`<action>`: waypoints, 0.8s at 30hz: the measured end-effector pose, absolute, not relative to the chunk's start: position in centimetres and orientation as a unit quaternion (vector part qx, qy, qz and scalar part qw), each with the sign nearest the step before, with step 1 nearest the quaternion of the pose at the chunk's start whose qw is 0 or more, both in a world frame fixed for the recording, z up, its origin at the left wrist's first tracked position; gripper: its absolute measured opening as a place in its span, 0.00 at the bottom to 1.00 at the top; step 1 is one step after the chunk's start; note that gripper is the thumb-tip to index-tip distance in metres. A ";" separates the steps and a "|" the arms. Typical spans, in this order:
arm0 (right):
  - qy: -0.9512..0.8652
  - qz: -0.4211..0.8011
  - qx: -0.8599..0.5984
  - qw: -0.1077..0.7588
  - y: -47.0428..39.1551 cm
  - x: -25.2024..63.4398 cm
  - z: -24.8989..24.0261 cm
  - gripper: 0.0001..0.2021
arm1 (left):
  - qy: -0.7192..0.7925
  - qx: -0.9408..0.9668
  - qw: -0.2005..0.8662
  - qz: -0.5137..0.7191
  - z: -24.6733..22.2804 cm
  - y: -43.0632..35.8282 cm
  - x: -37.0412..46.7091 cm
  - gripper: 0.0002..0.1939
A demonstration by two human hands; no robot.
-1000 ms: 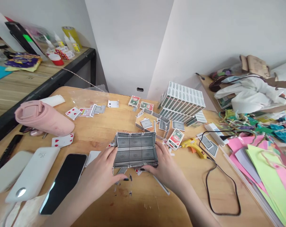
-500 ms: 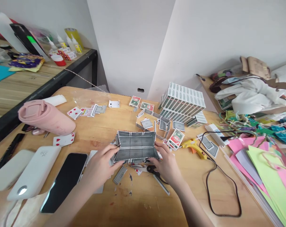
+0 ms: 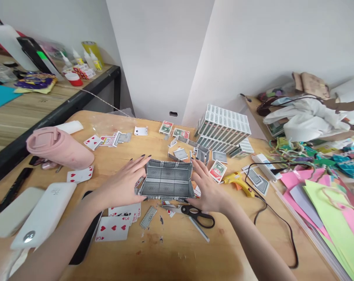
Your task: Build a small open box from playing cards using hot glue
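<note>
An open-topped box made of playing cards (image 3: pixel 169 180), with grey patterned card backs on its inner walls, sits at the middle of the wooden table. My left hand (image 3: pixel 123 181) is at its left end, fingers stretched toward the far corner and thumb by the near one. At the right end my right hand (image 3: pixel 209 189) has its fingers spread along the side, thumb by the near corner. Both hands look open around the box; whether the fingertips touch it is hard to tell. Black-handled scissors (image 3: pixel 199 216) lie just in front, beside a grey card strip (image 3: pixel 148 217).
A yellow glue gun (image 3: pixel 239 183) with a black cord lies right. Behind stand a ring of joined cards (image 3: pixel 204 154) and a stacked card-box structure (image 3: pixel 225 123). Left are a pink tumbler (image 3: pixel 61 148), a white power bank (image 3: pixel 44 214), a phone (image 3: pixel 83 246) and loose cards (image 3: pixel 112 228).
My fingers have loosened from the card box and spread outward at both ends. My left arm now covers more of the phone; the scissors and some heart cards are more exposed.
</note>
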State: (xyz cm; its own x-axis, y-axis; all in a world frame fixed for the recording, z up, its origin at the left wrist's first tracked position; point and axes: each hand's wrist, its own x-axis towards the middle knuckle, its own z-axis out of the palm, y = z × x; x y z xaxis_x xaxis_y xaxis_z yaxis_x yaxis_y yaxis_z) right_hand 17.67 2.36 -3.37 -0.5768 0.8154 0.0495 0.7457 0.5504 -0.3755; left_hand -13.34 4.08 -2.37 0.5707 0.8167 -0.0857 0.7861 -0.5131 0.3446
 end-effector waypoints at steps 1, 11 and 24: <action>-0.879 0.156 -0.443 0.086 2.7 17.5 -3.1 0.22 | 0.449 0.876 0.172 0.029 -2.0 4.5 -13.2 0.15; -0.921 0.166 -0.354 0.007 6.0 16.0 -1.5 0.22 | 0.353 0.927 0.122 0.002 -0.1 6.7 -11.5 0.19; -0.908 0.192 -0.349 0.129 5.9 15.3 -3.1 0.21 | 0.384 0.891 0.193 0.149 -3.6 5.8 -9.8 0.25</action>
State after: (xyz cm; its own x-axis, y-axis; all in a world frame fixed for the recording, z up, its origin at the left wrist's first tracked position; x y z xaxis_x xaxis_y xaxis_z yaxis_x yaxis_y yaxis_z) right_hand 15.27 5.93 -3.05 -0.7229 0.6836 0.1009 0.5840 0.6824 -0.4396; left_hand -9.77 5.78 -3.57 0.6612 0.7411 0.1168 0.6259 -0.6307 0.4587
